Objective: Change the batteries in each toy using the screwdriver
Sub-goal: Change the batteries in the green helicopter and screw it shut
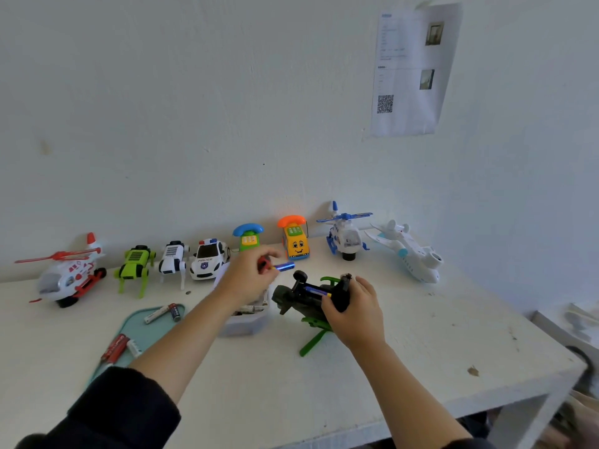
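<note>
- Head view: the right hand (351, 306) grips a dark green toy helicopter (308, 298) lying belly-up on the white table (421, 335), with a blue battery (316, 291) seated in its open compartment.
- The left hand (249, 277), at the helicopter's ten o'clock, pinches a second blue battery (285, 266) and something red (264, 264).
- At eight o'clock, loose batteries lie on a teal tray (146, 332).

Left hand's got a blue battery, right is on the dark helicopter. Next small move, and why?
Probably bring the blue battery pinched in the left hand down to the open bay of the dark helicopter. The right hand grips the toy belly up, one blue cell already sits inside, and the held battery hangs just above, apart from the toy.
</note>
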